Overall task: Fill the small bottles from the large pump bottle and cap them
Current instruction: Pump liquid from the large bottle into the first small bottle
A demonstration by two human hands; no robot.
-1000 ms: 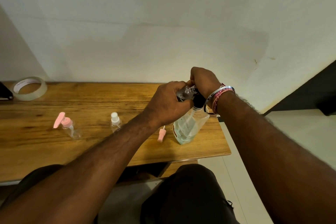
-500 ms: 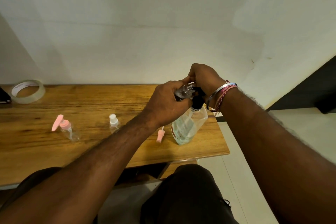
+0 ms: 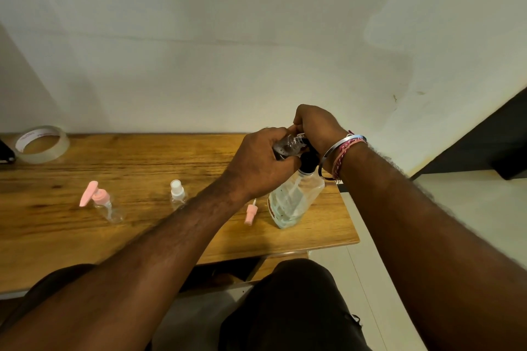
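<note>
The large clear pump bottle [image 3: 293, 199] with a black pump collar stands near the right end of the wooden table [image 3: 142, 168]. My left hand [image 3: 259, 165] grips a small clear bottle [image 3: 289, 145], held tilted against the pump's spout. My right hand [image 3: 316, 128] curls over the pump head, which is hidden beneath it. A loose pink cap with a tube [image 3: 251, 212] lies just left of the large bottle. A small bottle with a white spray cap [image 3: 177, 194] and another with a pink pump [image 3: 99, 202] sit further left.
A roll of clear tape [image 3: 42, 144] lies at the table's back left, beside a dark object at the frame edge. The table's right edge is close to the large bottle. A white wall rises right behind the table.
My right hand has risen and dropped slightly on the pump head. The left hand keeps the small bottle at the spout. The view shifted a little.
</note>
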